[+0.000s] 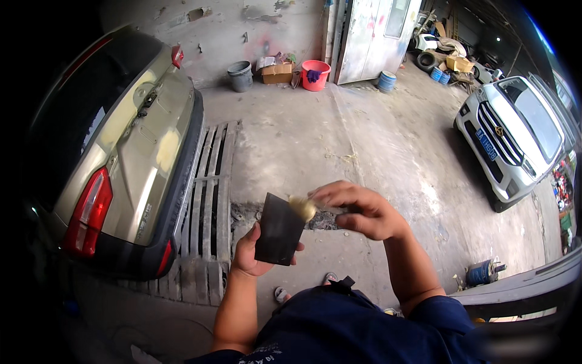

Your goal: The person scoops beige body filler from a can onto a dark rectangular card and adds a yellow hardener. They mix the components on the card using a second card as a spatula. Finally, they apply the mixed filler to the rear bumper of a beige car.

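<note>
My left hand (247,253) grips a dark, flat rectangular plate (279,233) from below, thumb along its left edge and fingertips showing at the right. At the plate's upper right corner sits a pale yellow, putty-like lump (302,208), blurred. Just right of the lump is my right hand (357,209), its fingers bent toward the plate and its thumb lower down. Motion smears those fingertips, so whether they hold anything is unclear. To the left stands a gold car (130,176) with pale yellow patches on its tailgate.
A slatted floor grate (209,182) runs beside the car. By the far wall are a grey bucket (240,77), a cardboard box (277,73) and a pink bucket (314,77). A white vehicle (512,136) stands at right. A blue can (479,273) lies at lower right.
</note>
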Available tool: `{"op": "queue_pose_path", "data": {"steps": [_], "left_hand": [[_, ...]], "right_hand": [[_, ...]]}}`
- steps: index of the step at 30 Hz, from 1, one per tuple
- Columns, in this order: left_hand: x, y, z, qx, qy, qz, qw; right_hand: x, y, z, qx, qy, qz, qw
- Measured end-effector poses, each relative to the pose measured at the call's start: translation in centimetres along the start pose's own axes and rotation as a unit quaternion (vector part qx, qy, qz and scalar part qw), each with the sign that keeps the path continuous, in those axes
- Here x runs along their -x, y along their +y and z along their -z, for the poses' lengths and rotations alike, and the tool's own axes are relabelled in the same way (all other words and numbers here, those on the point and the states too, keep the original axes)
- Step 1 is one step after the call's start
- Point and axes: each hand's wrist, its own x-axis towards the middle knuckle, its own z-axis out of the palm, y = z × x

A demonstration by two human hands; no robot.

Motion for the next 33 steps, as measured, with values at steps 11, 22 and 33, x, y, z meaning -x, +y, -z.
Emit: {"op": "queue_pose_path", "data": {"steps": [11, 22, 33], "left_hand": [[-2.4, -1.8, -1.8, -0.100, 0.160, -0.153, 0.970], [-2.7, -1.9, 0.7, -0.279, 0.202, -0.297, 0.891], [-0.1, 0.8, -0.8, 0.075, -0.108, 0.015, 0.991]], "right_hand": [[-2.0, 2.4, -2.2, 0.413, 0.112, -0.039, 0.903], [-2.4, 3.1, -6.2, 0.367, 0.062, -0.026, 0.928], [-3.6, 0.7, -1.5, 0.325, -0.012, 0.113, 0.939]]}}
